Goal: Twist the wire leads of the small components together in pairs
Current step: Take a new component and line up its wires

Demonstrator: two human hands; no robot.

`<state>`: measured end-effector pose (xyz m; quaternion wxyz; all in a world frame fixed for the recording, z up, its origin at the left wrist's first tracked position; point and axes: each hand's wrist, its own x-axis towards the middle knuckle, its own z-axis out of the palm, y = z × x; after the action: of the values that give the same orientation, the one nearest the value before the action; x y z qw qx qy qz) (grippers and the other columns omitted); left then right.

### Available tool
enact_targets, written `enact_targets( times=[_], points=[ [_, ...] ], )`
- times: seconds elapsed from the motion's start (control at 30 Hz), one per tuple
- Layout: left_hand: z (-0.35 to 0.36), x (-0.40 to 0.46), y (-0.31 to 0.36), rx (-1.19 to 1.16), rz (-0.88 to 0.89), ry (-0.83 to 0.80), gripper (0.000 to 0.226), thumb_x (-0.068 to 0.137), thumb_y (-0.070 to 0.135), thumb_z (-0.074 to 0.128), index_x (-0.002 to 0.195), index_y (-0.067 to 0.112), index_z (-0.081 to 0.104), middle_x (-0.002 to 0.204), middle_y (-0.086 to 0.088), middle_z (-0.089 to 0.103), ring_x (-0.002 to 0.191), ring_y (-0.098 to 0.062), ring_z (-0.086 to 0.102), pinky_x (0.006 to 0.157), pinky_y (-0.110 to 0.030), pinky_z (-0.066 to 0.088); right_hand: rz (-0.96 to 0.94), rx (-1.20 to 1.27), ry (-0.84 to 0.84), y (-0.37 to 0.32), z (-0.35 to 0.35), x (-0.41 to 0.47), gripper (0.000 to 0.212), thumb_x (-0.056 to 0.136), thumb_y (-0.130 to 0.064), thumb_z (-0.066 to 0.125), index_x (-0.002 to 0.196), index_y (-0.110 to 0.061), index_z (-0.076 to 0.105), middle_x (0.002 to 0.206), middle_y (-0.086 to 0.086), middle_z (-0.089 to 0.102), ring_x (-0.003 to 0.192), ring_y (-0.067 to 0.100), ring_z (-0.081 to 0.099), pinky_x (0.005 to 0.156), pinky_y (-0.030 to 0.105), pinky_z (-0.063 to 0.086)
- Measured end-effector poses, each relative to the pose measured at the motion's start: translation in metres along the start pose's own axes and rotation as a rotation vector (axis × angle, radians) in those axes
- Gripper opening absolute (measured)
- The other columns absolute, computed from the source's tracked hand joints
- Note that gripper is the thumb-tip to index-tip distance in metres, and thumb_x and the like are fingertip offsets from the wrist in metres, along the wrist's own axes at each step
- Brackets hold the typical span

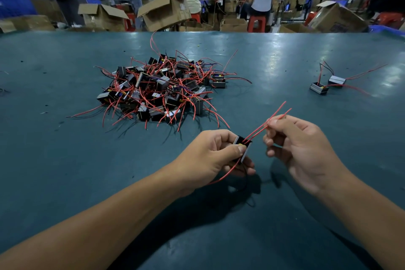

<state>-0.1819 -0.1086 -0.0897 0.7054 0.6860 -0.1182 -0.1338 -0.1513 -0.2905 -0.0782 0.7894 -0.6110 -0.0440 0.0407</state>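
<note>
Left hand: our left hand (215,155) is curled closed around a small black component (242,149) with pale side strips, thumb pressed on its top, held above the table.
Right hand: our right hand (300,144) pinches two red leads (266,126) between thumb and forefinger — the other fingers are loosely bent beneath.
Leads: both rise from the component up and to the right, side by side and nearly parallel, their tips sticking out past our fingers; we see no twist in them.
Third wire: another red wire (228,173) hangs from the component's lower side and curves down to the left under our left hand.
Pile: a heap of like components (162,90) with tangled red wires lies on the table ahead of us, left of centre.
Set aside: two components (327,85) sit just beside each other far to the right — well apart from the heap.
Table: the surface (65,149) is dark teal.
</note>
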Motion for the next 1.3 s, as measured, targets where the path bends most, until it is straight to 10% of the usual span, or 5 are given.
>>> enact_targets(
  times=[0.33,0.6,0.8,1.07,1.3],
  points=[
    [-0.004,0.007,0.001,-0.187,-0.004,0.173,0.012,0.100,0.004,0.051,0.088,0.004,0.052,0.076,-0.016,0.073,0.067,-0.025,0.074,0.060,-0.027,0.060,0.071,-0.098,-0.046,-0.004,-0.002,0.000,0.035,0.077,-0.034,0.067,0.100,-0.008,0.064,0.082,0.006,0.069,0.070,0.016,0.067,0.059,0.027,0.058],
    [-0.014,0.012,-0.005,-0.010,0.114,0.274,0.008,0.103,0.015,0.049,0.102,0.008,0.050,0.093,-0.008,0.078,0.074,-0.017,0.071,0.060,-0.021,0.049,0.115,-0.223,-0.203,0.005,0.015,-0.018,0.022,0.091,-0.009,0.065,0.111,-0.009,0.057,0.085,0.014,0.071,0.064,0.025,0.067,0.057,0.033,0.058],
    [-0.012,0.013,-0.007,-0.013,0.050,0.278,0.007,0.097,0.005,0.057,0.092,0.010,0.059,0.084,-0.009,0.075,0.065,-0.014,0.063,0.058,-0.021,0.050,-0.074,-0.467,-0.155,0.007,0.007,-0.012,0.015,0.094,-0.003,0.059,0.098,-0.017,0.056,0.068,0.003,0.068,0.051,0.015,0.055,0.049,0.026,0.044],
    [-0.008,0.007,-0.001,-0.153,-0.043,0.263,0.010,0.093,-0.006,0.057,0.088,0.003,0.056,0.080,-0.020,0.074,0.079,-0.031,0.075,0.063,-0.032,0.062,-0.567,-1.080,-0.262,0.010,0.004,-0.018,0.028,0.082,-0.028,0.077,0.101,-0.028,0.057,0.095,-0.017,0.059,0.088,0.004,0.057,0.073,0.012,0.041],
    [-0.006,0.006,0.003,-0.137,-0.002,0.254,0.012,0.091,-0.010,0.058,0.088,0.002,0.055,0.070,-0.015,0.071,0.065,-0.025,0.071,0.071,-0.039,0.063,-0.567,-0.889,-0.150,0.004,0.009,-0.019,0.011,0.091,-0.025,0.069,0.082,-0.023,0.064,0.073,-0.009,0.066,0.069,0.010,0.063,0.065,0.025,0.049]
  ],
)
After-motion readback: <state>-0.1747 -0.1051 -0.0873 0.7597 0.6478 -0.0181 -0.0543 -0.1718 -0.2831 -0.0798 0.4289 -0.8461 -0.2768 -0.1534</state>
